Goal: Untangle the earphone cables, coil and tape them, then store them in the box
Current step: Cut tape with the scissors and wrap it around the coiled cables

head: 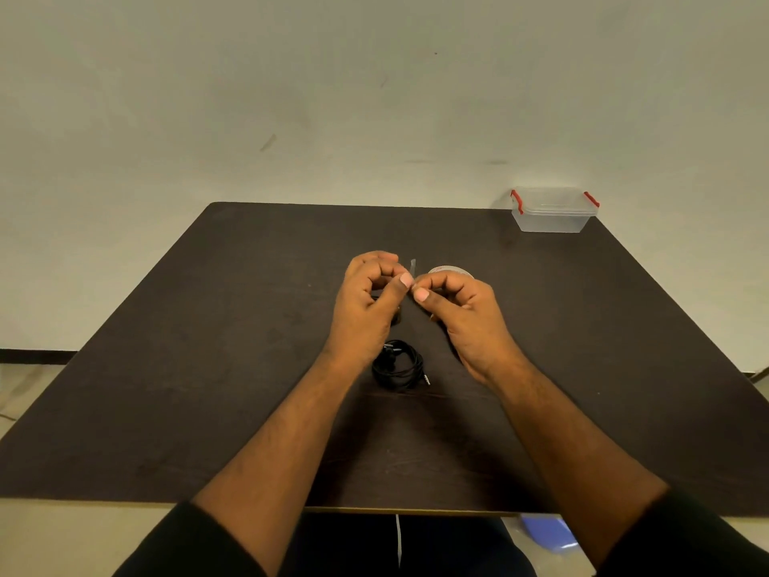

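We see the coiled black earphone cable (398, 365) lying flat on the dark brown worktop (174, 368), near its middle, in the gap between our two forearms. Its loops are gathered into a rough ring, and a small metal plug sticks out at its right edge. No hand touches it.

Above and beyond the coil, both hands are raised and meet at the fingertips. Our left hand (368, 304) has its fingers curled, with thumb and forefinger pinched onto a short strip of clear tape (413, 269). Our right hand (462, 312) is curled the same way and pinches the same strip from the other side, so the two thumbs almost touch. The strip stands up thin and pale just above the pinch.

Just behind the right hand, a roll of clear tape (451, 270) peeks out, mostly hidden by the knuckles; we cannot tell whether it rests on the worktop or is held.

Well apart, at the far right corner of the worktop, stands the clear plastic storage box with red clips (553, 210), its lid on.

Behind the worktop rises a plain pale wall (291, 97). Black sleeves (187, 543) cover our upper forearms at the lower edge of the view.
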